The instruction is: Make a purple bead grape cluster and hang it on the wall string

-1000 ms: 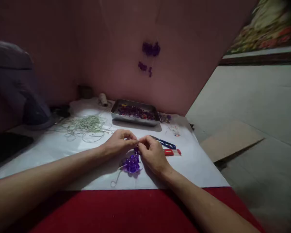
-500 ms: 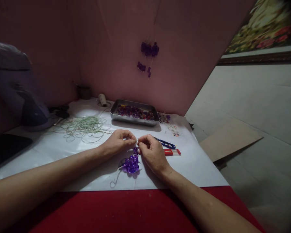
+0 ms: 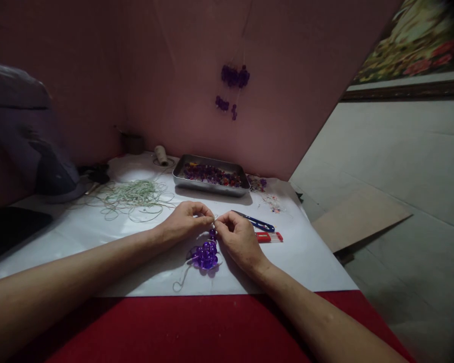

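Note:
My left hand [image 3: 187, 220] and my right hand [image 3: 239, 239] meet fingertip to fingertip over the white sheet. Both are closed in a pinch on the pale string at the top of a purple bead cluster [image 3: 205, 256]. One purple bead [image 3: 212, 234] sits on the string just below the fingers. The cluster rests on the sheet, with a loose string tail [image 3: 179, 285] curling to its lower left. Just behind my right hand lie blue thread snips [image 3: 263, 224] and a red case with a clear end [image 3: 268, 237], partly covered by the hand.
A metal tray [image 3: 212, 187] of mixed beads stands at the back. Left of it are tangled pale green cord [image 3: 136, 196] and a thread spool [image 3: 161, 155]. Small loose beads [image 3: 271, 203] lie on the right. Purple bead pieces [image 3: 234, 75] hang on the wall. A red cloth [image 3: 212, 327] covers the front.
The fingertips of both hands have come slightly closer together on the string. The view has shifted a little; the bead cluster stays in the same place.

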### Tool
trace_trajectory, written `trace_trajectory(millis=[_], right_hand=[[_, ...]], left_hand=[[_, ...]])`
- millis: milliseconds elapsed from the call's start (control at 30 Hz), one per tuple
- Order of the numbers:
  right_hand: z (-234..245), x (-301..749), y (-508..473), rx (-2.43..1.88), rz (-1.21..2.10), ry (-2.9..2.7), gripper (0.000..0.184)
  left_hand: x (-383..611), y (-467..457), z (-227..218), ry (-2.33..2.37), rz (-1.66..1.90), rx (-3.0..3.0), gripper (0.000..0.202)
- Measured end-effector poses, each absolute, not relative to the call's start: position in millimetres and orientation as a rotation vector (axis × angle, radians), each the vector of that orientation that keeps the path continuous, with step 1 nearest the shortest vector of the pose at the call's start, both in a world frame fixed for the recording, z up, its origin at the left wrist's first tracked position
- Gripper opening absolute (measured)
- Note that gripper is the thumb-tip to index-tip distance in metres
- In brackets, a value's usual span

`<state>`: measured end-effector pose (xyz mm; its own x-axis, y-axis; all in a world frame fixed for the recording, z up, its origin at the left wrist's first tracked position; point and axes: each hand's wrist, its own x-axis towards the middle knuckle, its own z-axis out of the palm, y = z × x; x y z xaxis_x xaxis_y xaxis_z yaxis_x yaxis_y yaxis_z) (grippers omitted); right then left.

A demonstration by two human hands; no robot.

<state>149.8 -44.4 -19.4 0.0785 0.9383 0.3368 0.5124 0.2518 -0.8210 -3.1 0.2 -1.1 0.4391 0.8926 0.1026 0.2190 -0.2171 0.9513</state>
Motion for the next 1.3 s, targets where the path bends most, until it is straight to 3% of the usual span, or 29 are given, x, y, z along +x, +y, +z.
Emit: trace_trajectory(millis=[800,1300], right_hand=[[-17.6,149.9,-46.3,-1.324,0.588,-1.525,0.004],[-18.9,150.5,-43.4,-1.307,0.647,-1.496,0.009]], left_hand=[[-2.2,0.3,-1.0,0.949,0.820,1.798,0.014],[-1.2,0.8,-0.9,0.909,0.810,1.872,0.012]])
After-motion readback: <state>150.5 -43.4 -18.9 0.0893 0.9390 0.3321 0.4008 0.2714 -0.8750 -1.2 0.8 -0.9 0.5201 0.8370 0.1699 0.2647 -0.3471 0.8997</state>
